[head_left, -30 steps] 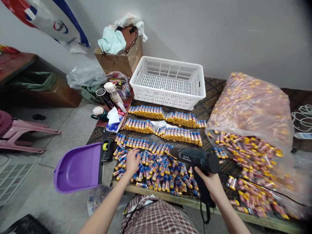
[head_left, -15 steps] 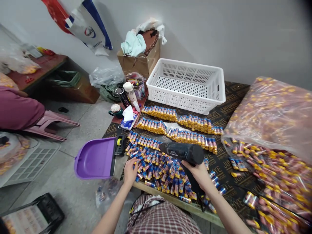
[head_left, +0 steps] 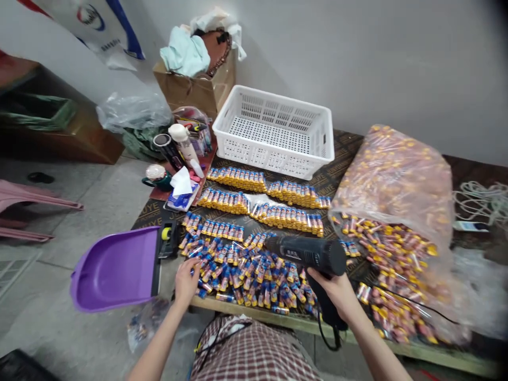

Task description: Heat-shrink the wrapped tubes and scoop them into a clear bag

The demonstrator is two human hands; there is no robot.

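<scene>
A loose heap of small blue-wrapped tubes (head_left: 254,270) covers the near part of the low table (head_left: 349,185). My left hand (head_left: 186,280) rests at the heap's left edge, fingers curled onto the tubes, close to the purple dustpan (head_left: 115,267). Above the heap's right side, my right hand (head_left: 335,291) grips the handle of a black heat gun (head_left: 305,251), whose nozzle points left. Neat rows of tubes (head_left: 264,198) lie further back.
A white plastic basket (head_left: 275,132) stands behind the rows. At the right, a big clear bag (head_left: 397,185) spills yellow-capped tubes. Bottles, a cup and tissues crowd the table's left corner (head_left: 178,164). A cardboard box with cloths (head_left: 196,74) stands against the wall. The pink chair (head_left: 27,206) is at the left.
My left hand has slid from inside the heap to its left front edge. The heat gun stays over the heap in my right hand. The camera swung left, then back.
</scene>
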